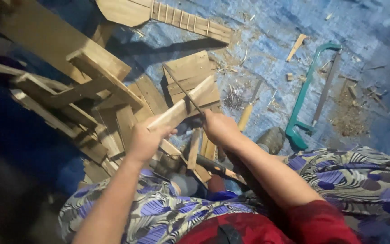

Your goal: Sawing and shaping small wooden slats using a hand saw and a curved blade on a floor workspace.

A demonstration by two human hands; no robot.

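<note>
My left hand (146, 139) grips the near end of a short light wooden strip (181, 110) that slants up to the right. My right hand (220, 128) holds the handle of a thin dark metal file or blade (182, 89), which lies across the strip's top edge. Both hands work above a pile of wooden offcuts (109, 113). I sit on the floor in patterned purple and white trousers with a red top.
A teal hacksaw (310, 92) lies on the blue tarp (271, 40) to the right. A wooden-handled chisel (248, 110) rests beside my right hand. A wooden guitar-shaped neck piece (168, 16) lies at the top. Sawdust and chips are scattered around.
</note>
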